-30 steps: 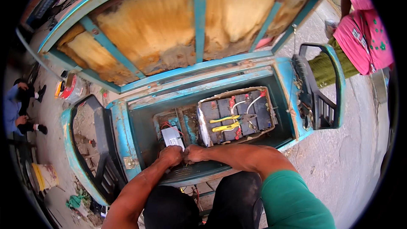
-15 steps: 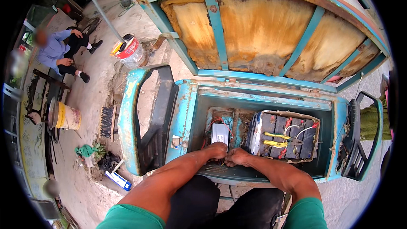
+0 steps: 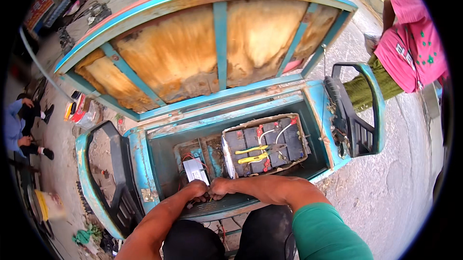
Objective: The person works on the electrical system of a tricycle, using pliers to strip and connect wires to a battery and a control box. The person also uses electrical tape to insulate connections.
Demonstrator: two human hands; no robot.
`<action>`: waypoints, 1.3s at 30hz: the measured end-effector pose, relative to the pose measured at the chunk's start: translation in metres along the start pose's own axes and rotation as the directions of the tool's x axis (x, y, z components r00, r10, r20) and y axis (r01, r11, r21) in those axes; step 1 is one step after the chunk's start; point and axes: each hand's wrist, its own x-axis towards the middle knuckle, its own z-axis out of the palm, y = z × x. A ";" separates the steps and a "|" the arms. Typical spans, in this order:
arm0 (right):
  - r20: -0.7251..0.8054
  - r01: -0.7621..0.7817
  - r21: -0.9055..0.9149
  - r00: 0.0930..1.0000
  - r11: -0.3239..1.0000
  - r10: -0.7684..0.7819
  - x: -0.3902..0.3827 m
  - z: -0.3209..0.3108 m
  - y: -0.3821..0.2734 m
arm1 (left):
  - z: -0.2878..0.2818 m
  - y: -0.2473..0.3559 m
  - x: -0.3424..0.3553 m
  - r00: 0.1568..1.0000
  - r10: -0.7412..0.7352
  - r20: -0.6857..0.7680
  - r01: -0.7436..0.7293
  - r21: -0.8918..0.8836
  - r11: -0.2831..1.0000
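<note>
My left hand (image 3: pixel 197 190) and my right hand (image 3: pixel 220 188) meet at the front of an open turquoise metal compartment (image 3: pixel 161 140). Both have their fingers pinched close together, and whatever lies between them is too small to make out. Just beyond my left hand sits a silver finned metal box (image 3: pixel 196 169) with thin red wires (image 3: pixel 205 160) beside it. To the right, a block of dark batteries (image 3: pixel 247 137) with red terminals and white cables stands in a worn carton. Pliers with yellow handles (image 3: pixel 253 158) lie across the batteries.
The raised seat lid (image 3: pixel 221 43), with stained wood panels, leans back behind the compartment. Black and turquoise armrests (image 3: pixel 126 178) flank it. One person in pink (image 3: pixel 410 53) stands at the right; another in blue (image 3: pixel 14 122) sits at the far left. Buckets (image 3: pixel 87 113) stand on the ground.
My view has swung to the right, so the compartment appears further left and the person in pink comes into sight. My hands stay together beside the silver box.
</note>
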 end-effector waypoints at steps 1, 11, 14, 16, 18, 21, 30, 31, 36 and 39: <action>-0.027 -0.006 0.006 1.000 1.000 0.006 -0.004 0.000 0.001 | 0.003 0.001 0.002 1.000 -0.017 -0.015 0.017 0.001 1.000; 0.511 0.588 -0.808 0.693 -0.009 -0.509 0.032 -0.018 0.020 | -0.001 -0.065 0.078 0.742 0.661 0.111 -0.458 0.804 0.378; 0.341 0.521 -0.747 0.834 0.413 -0.435 0.018 -0.016 0.015 | -0.006 -0.044 0.075 0.842 0.538 0.043 -0.373 0.765 0.524; 0.026 0.156 -0.185 0.988 0.970 -0.154 0.007 -0.010 0.013 | -0.007 -0.028 0.065 0.928 0.362 -0.088 -0.221 0.652 0.726; -0.090 0.000 -0.002 0.996 1.000 0.000 -0.011 0.001 -0.008 | -0.010 -0.020 0.045 0.952 0.206 -0.225 -0.041 0.575 0.817; -0.106 -0.012 -0.003 0.994 1.000 0.012 -0.016 0.001 -0.011 | -0.009 -0.012 0.028 0.959 0.162 -0.231 -0.014 0.537 0.843; -0.101 -0.034 -0.031 0.994 0.999 0.031 -0.021 0.000 -0.017 | -0.010 -0.003 0.025 0.984 0.177 -0.039 -0.114 0.625 0.772; -0.102 -0.030 -0.028 0.994 0.999 0.027 -0.021 0.000 -0.017 | -0.010 -0.003 0.026 0.979 0.200 -0.020 -0.142 0.635 0.759; -0.112 -0.033 -0.004 0.993 0.999 0.033 -0.019 0.003 -0.017 | -0.008 -0.012 0.034 0.980 0.190 -0.064 -0.144 0.432 0.890; -0.118 -0.030 -0.016 0.993 0.999 0.028 -0.021 0.002 -0.017 | -0.008 0.006 -0.002 0.995 0.031 -0.092 -0.018 0.136 0.990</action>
